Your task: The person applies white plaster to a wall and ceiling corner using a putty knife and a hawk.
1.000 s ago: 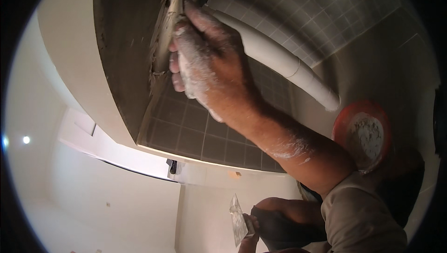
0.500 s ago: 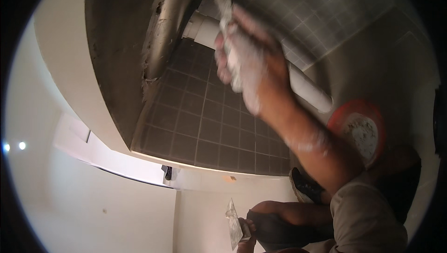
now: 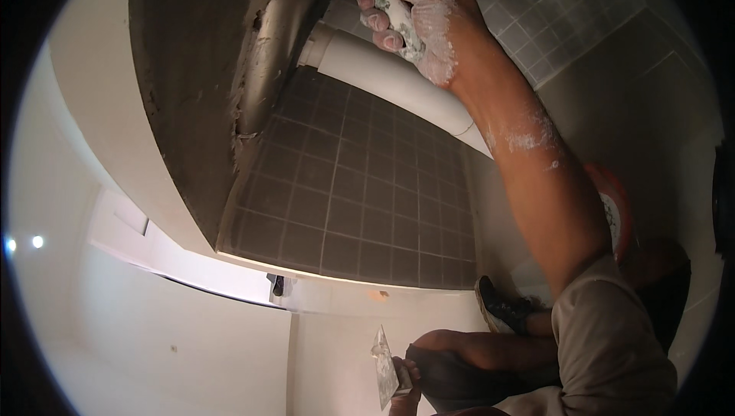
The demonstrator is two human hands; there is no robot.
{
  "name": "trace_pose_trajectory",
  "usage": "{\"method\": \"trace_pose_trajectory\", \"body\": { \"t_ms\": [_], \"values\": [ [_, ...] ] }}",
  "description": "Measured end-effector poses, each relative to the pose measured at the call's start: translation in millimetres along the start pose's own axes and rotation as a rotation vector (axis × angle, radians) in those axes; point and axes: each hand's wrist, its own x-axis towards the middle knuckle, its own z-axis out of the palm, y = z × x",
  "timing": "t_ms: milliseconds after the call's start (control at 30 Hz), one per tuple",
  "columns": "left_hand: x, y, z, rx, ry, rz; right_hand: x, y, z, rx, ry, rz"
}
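Note:
My right hand (image 3: 417,10), powdered with white plaster, is wrapped around the handle of a plaster-caked hand tool (image 3: 394,14). The tool's far end runs past the top edge, so its working part is hidden. Just left of that hand is a pipe (image 3: 268,63) set in a grey wall, with rough filler along its sides. Down at the lower middle, my left hand (image 3: 409,378) grips a flat plastering trowel (image 3: 385,370). Its metal plate is tilted nearly edge-on, with plaster smeared on it.
A thick white pipe (image 3: 390,79) crosses in front of dark square tiles (image 3: 344,186) below my right forearm. A red-rimmed bucket (image 3: 612,194) with white material stands partly behind that forearm. My shoe (image 3: 501,309) and bent knee (image 3: 452,343) are at the lower right.
My right hand has moved up and slightly right with the plaster-caked tool, taking its far end out of view. The forearm now covers more of the bucket. My left hand has barely moved.

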Motion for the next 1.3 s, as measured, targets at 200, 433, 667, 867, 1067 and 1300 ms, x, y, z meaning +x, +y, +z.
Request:
{"method": "trace_pose_trajectory", "body": {
  "t_ms": [200, 433, 667, 867, 1067, 1300],
  "values": [
    [1.6, -1.6, 0.2, -0.025, -0.061, 0.032, -14.5, 10.3, -2.1, -0.068, -0.128, 0.026],
    [-4.5, -1.1, 11.2, -0.023, -0.032, 0.043, -33.7, 31.9, 20.1, -0.254, 0.014, -0.149],
    [-1.7, -1.2, 9.6, -0.014, 0.010, 0.027, -51.0, 53.1, 33.2, -0.247, 0.010, -0.132],
    [-5.3, -0.6, 8.9, -0.021, 0.042, 0.029, -77.8, 70.0, 35.8, -0.168, 0.070, -0.074],
    [-4.9, -2.4, 17.4, -0.198, 0.031, -0.019, -63.4, 58.8, 41.5, -0.114, 0.076, -0.023],
    [-4.8, 1.0, 19.6, -0.162, -0.058, -0.023, -65.9, 96.1, 62.7, 0.005, 0.053, -0.036]
  ]
}}
